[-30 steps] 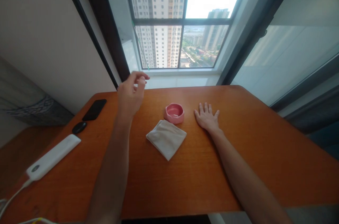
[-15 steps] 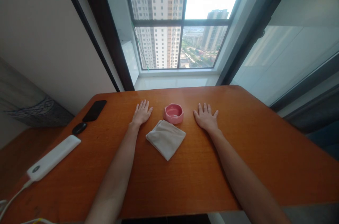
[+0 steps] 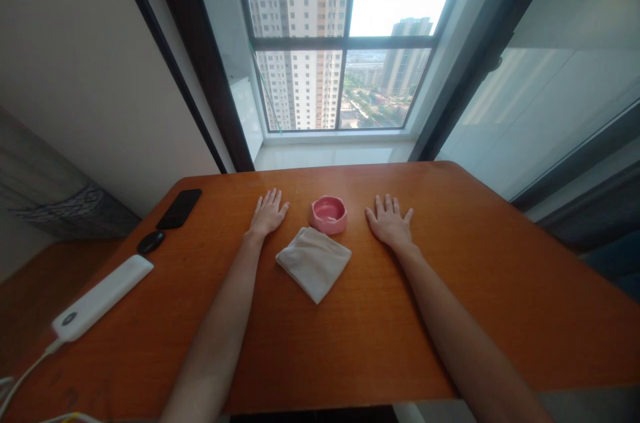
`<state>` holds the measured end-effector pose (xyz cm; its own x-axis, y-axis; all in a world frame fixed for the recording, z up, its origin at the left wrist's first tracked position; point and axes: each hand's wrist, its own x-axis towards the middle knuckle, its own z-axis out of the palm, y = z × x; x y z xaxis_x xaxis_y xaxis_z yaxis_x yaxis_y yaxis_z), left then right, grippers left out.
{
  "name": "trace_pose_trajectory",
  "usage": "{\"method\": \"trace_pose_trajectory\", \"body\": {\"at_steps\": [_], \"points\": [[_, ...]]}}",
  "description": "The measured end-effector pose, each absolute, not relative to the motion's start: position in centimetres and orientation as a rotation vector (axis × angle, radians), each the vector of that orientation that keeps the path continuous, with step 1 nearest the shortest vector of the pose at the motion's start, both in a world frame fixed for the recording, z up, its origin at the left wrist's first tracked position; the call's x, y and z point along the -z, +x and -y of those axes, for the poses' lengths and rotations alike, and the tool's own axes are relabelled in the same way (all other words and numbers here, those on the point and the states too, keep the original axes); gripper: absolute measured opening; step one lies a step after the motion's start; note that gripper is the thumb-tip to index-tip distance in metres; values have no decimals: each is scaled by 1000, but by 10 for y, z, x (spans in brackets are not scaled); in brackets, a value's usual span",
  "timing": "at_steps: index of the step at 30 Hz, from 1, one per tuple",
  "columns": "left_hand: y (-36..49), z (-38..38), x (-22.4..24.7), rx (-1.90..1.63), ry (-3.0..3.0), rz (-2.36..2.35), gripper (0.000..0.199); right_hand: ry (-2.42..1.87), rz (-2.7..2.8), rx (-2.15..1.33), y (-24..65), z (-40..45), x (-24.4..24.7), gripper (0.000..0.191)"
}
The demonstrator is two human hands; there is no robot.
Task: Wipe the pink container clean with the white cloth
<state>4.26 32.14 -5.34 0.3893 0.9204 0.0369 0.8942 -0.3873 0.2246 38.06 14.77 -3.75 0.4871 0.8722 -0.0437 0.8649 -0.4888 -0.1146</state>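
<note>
Both palms lie flat on the orange-brown wooden table [image 3: 320, 356]. My left hand [image 3: 269, 213], fingers spread, rests to the left of a pink bowl [image 3: 328, 215] and holds nothing. On the bowl's other side my right hand [image 3: 391, 220] is also spread out with nothing in it. Just in front of the bowl, between my forearms, a folded whitish cloth [image 3: 314, 264] lies with one corner pointing toward me. Neither hand touches the bowl or the cloth.
Along the table's left side are a black phone [image 3: 179, 208], a black mouse-like object [image 3: 151, 242] and a white power strip [image 3: 103, 298] with a cable. A window [image 3: 343, 43] stands beyond the far edge, with a curtain at left.
</note>
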Motion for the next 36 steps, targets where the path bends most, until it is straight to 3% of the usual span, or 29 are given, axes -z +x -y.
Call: {"method": "trace_pose_trajectory", "body": {"at_steps": [36], "points": [[49,-313,52,-316,2493,-1673,69,-2600,1549,-124,383,-148,36,79]]}}
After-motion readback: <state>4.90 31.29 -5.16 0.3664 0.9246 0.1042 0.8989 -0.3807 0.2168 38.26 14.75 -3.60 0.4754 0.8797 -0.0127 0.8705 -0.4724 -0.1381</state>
